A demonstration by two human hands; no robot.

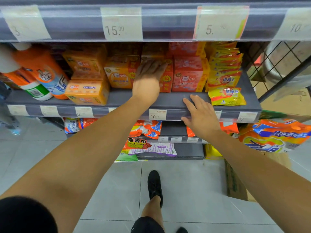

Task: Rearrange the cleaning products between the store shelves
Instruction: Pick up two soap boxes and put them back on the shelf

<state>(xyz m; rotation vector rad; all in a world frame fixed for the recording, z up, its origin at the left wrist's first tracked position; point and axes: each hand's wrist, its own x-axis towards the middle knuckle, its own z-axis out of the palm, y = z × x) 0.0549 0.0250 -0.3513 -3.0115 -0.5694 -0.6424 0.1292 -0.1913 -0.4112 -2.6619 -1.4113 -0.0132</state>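
On my feed the grey metal shelf point(121, 98) is packed with soap. There are glossy cardboard orange boxes point(119, 74) in the middle and squarer red boxes point(187, 74) to their right. Crinkly yellow packets point(225, 78) are stacked at the far right, with one lying flat in front. At the left end two smooth plastic bottles point(45, 73), orange with white caps, lean over on their sides.

My left hand point(148, 82) reaches deep into the shelf, arm nearly straight. Its fingers look laid flat against the box fronts where the orange and red rows meet. The hand is blurred, but its grip reads as wide and it holds nothing.

My right hand point(201, 116) rests palm down on the shelf's front lip, fingers straight and spread. Its grip is wide too, and it sits just left of the flat yellow packet.

A price tag point(157, 114) sits on the rail between my wrists. Soft orange bags point(148, 128) fill the lower shelves, and a bigger bag point(272, 137) bulges out at the right. A wire panel point(277, 64) closes the shelf's right end. My black shoe point(154, 185) stands on the pale tiled floor point(185, 182) below.
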